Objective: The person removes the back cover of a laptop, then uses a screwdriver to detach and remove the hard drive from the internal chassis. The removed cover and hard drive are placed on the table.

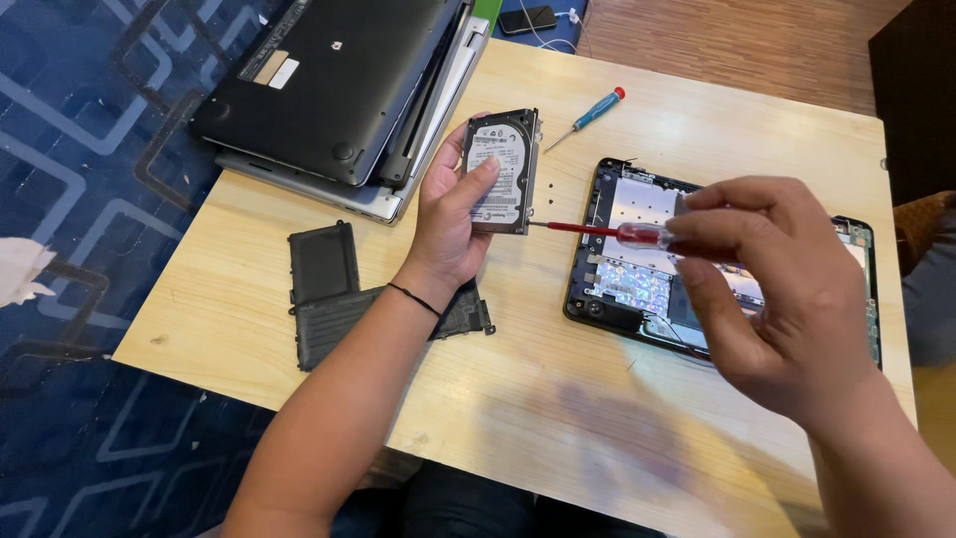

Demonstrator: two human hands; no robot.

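My left hand (448, 224) holds a silver hard drive (503, 169) in its metal bracket upright above the wooden table (558, 399). My right hand (777, 289) grips a red-handled screwdriver (612, 233), held level, its tip touching the drive's lower right edge. Under my right hand lies an opened laptop base (627, 249) with its inner parts showing.
A black battery pack (329, 289) lies beneath my left forearm. Stacked laptops (339, 90) sit at the table's far left corner. A blue-handled screwdriver (593, 112) lies at the back. A phone (528, 18) rests on the floor beyond. Blue patterned carpet (90, 199) lies left.
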